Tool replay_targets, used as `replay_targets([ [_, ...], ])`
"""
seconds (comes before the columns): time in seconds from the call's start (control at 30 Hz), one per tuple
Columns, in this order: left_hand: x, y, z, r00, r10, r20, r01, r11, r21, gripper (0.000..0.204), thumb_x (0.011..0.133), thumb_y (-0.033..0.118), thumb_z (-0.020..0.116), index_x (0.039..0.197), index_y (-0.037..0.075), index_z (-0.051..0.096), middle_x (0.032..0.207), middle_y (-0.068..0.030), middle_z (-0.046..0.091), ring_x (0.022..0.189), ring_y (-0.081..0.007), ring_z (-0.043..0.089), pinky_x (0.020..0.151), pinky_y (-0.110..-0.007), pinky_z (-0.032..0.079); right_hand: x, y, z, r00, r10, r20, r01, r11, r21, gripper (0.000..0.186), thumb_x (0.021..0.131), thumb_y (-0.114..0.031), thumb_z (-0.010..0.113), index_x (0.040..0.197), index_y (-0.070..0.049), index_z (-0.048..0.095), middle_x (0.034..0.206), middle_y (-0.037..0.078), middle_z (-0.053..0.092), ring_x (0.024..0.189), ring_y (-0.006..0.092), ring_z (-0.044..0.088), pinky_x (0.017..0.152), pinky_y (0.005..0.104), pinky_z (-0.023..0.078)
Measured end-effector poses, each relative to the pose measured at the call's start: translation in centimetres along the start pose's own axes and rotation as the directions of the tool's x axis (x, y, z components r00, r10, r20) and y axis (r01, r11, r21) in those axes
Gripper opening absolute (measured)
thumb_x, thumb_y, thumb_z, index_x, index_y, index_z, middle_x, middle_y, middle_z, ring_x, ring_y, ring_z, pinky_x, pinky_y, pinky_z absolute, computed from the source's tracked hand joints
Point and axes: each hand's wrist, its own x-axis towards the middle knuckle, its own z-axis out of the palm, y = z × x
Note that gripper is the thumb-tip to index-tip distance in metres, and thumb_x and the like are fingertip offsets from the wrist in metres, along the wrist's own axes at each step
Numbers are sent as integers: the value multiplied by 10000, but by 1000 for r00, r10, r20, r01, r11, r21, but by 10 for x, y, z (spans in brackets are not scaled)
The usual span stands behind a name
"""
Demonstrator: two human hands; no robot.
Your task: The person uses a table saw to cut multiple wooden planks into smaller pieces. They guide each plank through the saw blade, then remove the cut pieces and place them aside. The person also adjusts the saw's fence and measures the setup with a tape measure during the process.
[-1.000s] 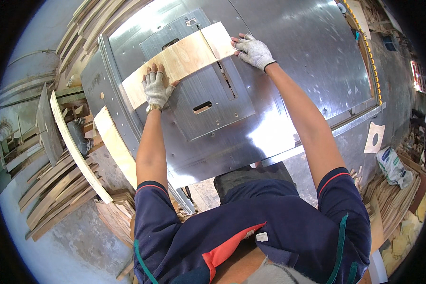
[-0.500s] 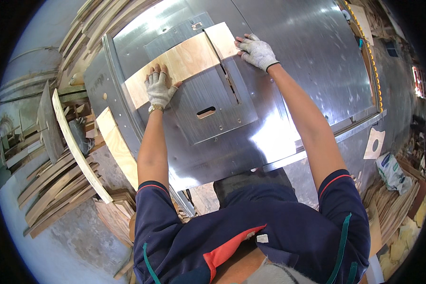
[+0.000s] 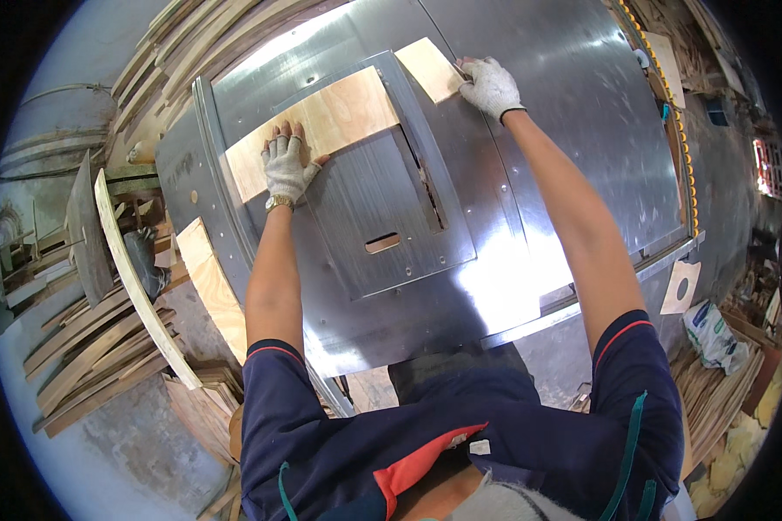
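Observation:
My left hand (image 3: 288, 165), in a fingerless-tipped pale work glove, lies flat on the left part of a long light wooden board (image 3: 347, 111), its fingers stretched out. The board rests across the metal top of a table saw (image 3: 356, 321). My right hand (image 3: 493, 87), gloved too, has its fingers and thumb closed at the right edge of a short wooden offcut (image 3: 428, 68). A gap of bare metal separates the offcut from the board. Between them runs the saw's slot (image 3: 424, 178), and I cannot make out the blade clearly.
A metal rail (image 3: 213, 148) runs along the table's left side. Beyond it stand a leaning plywood strip (image 3: 213, 291) and stacked timber (image 3: 104, 360). On the right are a board with a round hole (image 3: 680, 288), a white plastic bag (image 3: 715, 337) and more stacked wood (image 3: 712, 399).
The short offcut has moved right, away from the long board, widening the gap. My right hand has shifted slightly right and its fingers have curled in. My left hand stays on the board.

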Motion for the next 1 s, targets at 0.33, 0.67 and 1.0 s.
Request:
replay_targets([
  [0.33, 25, -13, 2, 999, 10, -33, -11, 1000, -28, 925, 828, 657, 707, 1513, 81, 474, 1600, -186, 422, 1489, -358, 373, 1205, -511, 294, 87, -29, 8, 979, -117, 167, 139, 982, -125, 523, 1038, -354, 442, 1550, -246, 443, 1605, 48, 440, 1430, 297, 441, 1130, 514, 429],
  [0.67, 79, -43, 18, 1000, -17, -25, 18, 1000, 16, 959, 822, 683, 697, 1556, 124, 438, 1608, -150, 428, 1476, -331, 403, 1209, -491, 298, 30, 37, 31, 996, -88, 5, 88, 990, -114, 522, 1051, -408, 445, 1555, -273, 446, 1680, 52, 319, 1559, 297, 260, 1254, 554, 184],
  [1.0, 198, -93, 38, 998, -67, 17, 66, 997, 45, 1015, 786, 783, 659, 1556, 160, 436, 1631, -113, 403, 1516, -305, 347, 1233, -467, 278, -253, 20, 18, 884, 453, 110, -422, 878, -224, 761, 934, -512, 622, 1540, -89, 442, 1676, 157, 298, 1559, 358, 242, 1270, 551, 132],
])
